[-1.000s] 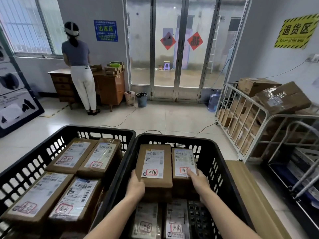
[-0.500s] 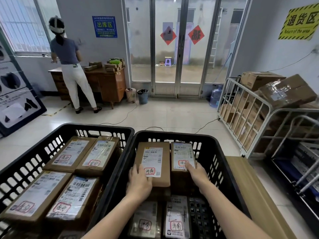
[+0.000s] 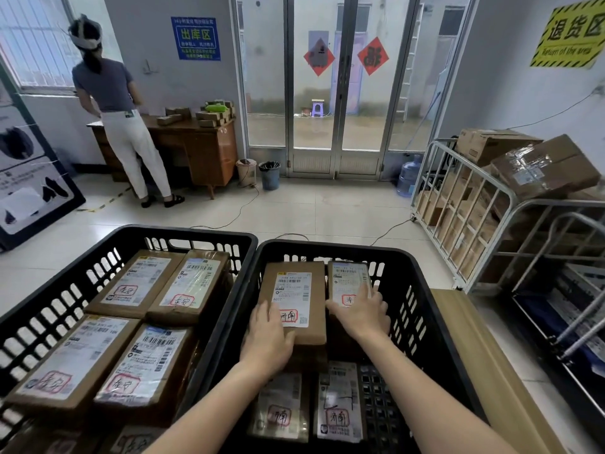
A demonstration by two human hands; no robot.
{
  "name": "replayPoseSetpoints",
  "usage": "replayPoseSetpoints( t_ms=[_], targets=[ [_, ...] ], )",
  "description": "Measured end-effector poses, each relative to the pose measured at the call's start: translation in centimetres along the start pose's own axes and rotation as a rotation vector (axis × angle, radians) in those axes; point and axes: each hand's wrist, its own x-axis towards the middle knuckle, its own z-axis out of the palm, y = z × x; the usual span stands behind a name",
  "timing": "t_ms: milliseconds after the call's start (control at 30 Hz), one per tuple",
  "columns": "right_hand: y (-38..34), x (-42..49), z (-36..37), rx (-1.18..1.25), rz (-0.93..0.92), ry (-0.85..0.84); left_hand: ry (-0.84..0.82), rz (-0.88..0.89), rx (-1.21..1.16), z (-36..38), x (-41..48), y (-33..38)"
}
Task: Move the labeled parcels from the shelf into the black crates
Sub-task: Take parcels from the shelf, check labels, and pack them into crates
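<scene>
looking down from the head camera, we rest our left hand flat, fingers spread, on the wide parcel in the right black crate. our right hand lies open on the narrow parcel just beside it; neither grips.

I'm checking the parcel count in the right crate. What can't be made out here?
Head view only:
- Parcels under the top two: hidden by the left hand, the right hand.
- Right crate near end: cut off by the bottom edge.
- Label print: too small.
</scene>
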Motion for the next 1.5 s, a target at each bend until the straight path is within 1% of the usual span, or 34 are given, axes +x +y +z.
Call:
replayPoseSetpoints(
  t_ms=[167, 367, 467, 600, 733, 833, 1133, 1300, 1500],
  targets=[
    [-0.7, -0.3, 0.4, -0.07, 0.029, 0.016, -0.027, 0.013, 0.046, 0.0, -0.3, -0.3],
    [0.6, -0.6, -1.7, -0.025, 0.097, -0.001, -0.054, 0.051, 0.101, -0.2, -0.8, -0.5],
    [2.0, -1.4, -2.8, -0.006, 0.094, 0.083, -0.054, 0.058, 0.096, -0.2, -0.9, -0.3],
    [3.4, -3.4, -3.0, -0.058, 0.065, 0.232, -0.076, 0.08, 0.109, 0.2, -1.2, 0.5],
    [3.4, -5.0, -1.8, -0.085, 0.05, 0.283, -0.095, 0.099, 0.107, 0.4, -1.5, 1.1],
    [3.0, -5.2, -1.5, -0.077, 0.063, 0.303, -0.077, 0.113, 0.117, 0.1, -1.5, 1.0],
    [3.8, -6.1, -3.1, -0.016, 0.06, 0.273, -0.058, 0.126, 0.124, -0.1, -1.6, 0.9],
    [4.6, -8.4, -3.8, -0.022, 0.028, 0.229, 0.01, 0.258, 0.113, 0.3, -2.7, 1.9],
    [5.0, -11.4, -4.8, -0.023, -0.034, 0.173, -0.007, 0.374, 0.105, -0.3, -4.4, 2.6]
  ],
)
